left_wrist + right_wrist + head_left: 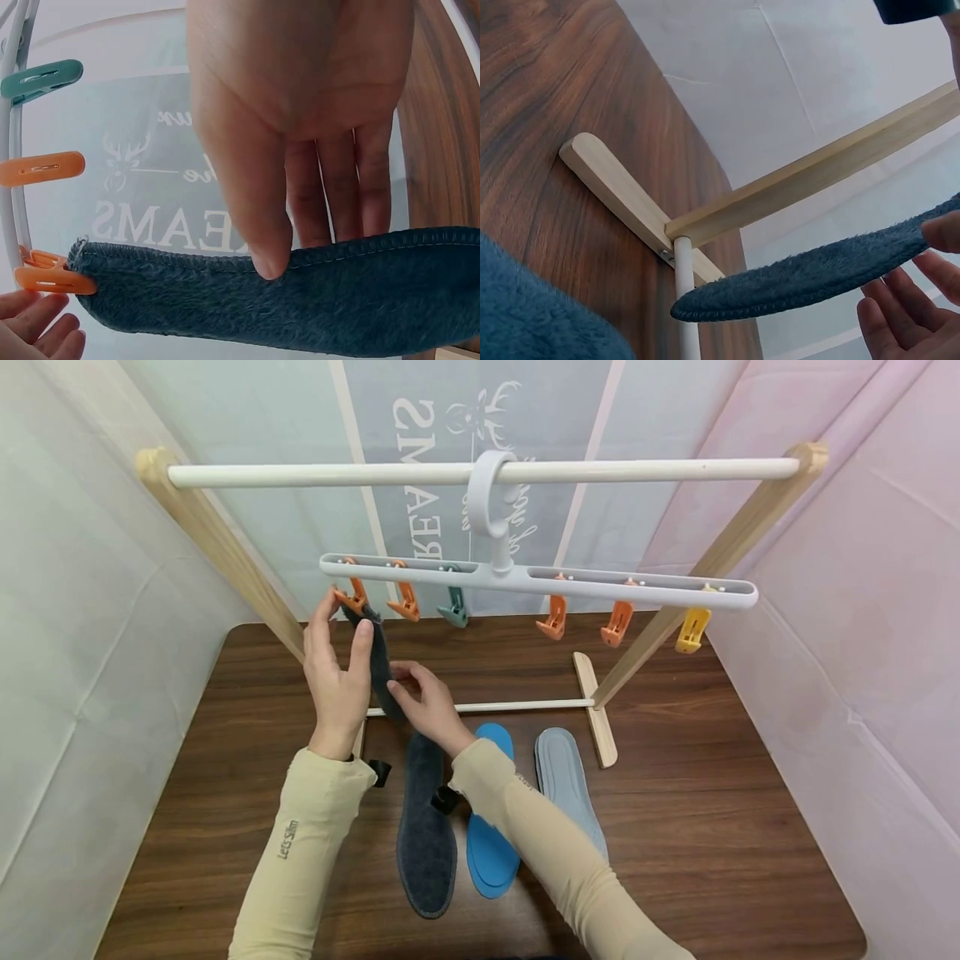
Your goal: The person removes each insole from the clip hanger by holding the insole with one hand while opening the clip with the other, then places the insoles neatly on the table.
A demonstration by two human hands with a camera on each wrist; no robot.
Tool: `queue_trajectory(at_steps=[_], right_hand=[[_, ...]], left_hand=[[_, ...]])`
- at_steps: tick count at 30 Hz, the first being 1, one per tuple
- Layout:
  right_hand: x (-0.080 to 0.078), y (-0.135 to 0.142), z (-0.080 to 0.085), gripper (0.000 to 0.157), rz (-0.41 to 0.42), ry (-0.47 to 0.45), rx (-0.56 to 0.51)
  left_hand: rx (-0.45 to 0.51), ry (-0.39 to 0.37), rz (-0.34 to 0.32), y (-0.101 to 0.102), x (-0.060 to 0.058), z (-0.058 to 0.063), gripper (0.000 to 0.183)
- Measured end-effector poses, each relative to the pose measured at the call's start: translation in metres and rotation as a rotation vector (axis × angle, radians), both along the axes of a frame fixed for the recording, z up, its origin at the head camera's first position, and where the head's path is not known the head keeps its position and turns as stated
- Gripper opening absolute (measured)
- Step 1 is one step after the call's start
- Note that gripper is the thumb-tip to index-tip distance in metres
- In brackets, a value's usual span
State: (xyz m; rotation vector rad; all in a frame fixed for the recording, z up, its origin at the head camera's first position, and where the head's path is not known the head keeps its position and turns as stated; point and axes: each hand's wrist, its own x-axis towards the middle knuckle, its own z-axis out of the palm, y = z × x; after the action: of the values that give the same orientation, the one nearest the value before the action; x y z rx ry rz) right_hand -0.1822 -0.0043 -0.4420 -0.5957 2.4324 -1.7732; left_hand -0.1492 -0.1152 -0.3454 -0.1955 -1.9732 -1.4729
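A dark fleecy insole (pixel 380 664) hangs at a slant from the leftmost orange clip (pixel 352 597), whose jaws have its upper end. My left hand (pixel 336 681) is beside that clip, fingertips touching it, thumb held apart; the left wrist view shows these fingertips under the orange clip (pixel 56 280). My right hand (pixel 429 703) pinches the insole partway down. Seen from the left wrist, the right thumb (pixel 270 259) presses the near face of the insole (pixel 187 292), other fingers behind it. In the right wrist view the insole's free end (pixel 780 289) sticks out past my fingers.
A grey clip hanger (pixel 637 589) hooks over the rack's white rod (pixel 637 470). Along it hang another orange clip (pixel 405 602), a green one (pixel 453 608), two more orange ones and a yellow clip (pixel 693 631). A dark insole (pixel 427 860), blue insoles (pixel 491 852) and grey insoles (pixel 566 777) lie on the table.
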Motion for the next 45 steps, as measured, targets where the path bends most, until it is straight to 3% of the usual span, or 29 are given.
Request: queue_trajectory(at_steps=[6,14,19,26,30,37,45], right_hand=[[0.002,0.0,0.0,0.035,-0.028,-0.022,-0.025],[0.007,0.003,-0.004,0.033,-0.043,-0.034,-0.001],[0.012,0.006,-0.006,0.033,0.008,-0.056,-0.027],[0.015,0.006,-0.006,0.032,0.063,-0.044,-0.017],[0.015,0.006,-0.008,0.032,0.07,-0.04,-0.014],[0.017,0.008,-0.011,0.035,0.085,-0.061,-0.028],[0.018,0.01,-0.011,0.035,0.122,-0.064,-0.014]], left_hand=[[-0.003,0.026,0.0,-0.008,-0.011,-0.017,0.057],[0.006,0.045,0.016,-0.009,-0.008,-0.014,0.051],[-0.008,0.025,0.032,-0.015,-0.011,-0.019,0.046],[0.019,0.038,0.047,-0.014,-0.013,-0.016,0.033],[0.089,0.067,-0.039,-0.016,-0.012,-0.015,0.03],[0.302,0.128,-0.278,-0.025,-0.013,-0.02,0.028],[0.302,0.119,-0.348,-0.034,-0.013,-0.018,0.028]])
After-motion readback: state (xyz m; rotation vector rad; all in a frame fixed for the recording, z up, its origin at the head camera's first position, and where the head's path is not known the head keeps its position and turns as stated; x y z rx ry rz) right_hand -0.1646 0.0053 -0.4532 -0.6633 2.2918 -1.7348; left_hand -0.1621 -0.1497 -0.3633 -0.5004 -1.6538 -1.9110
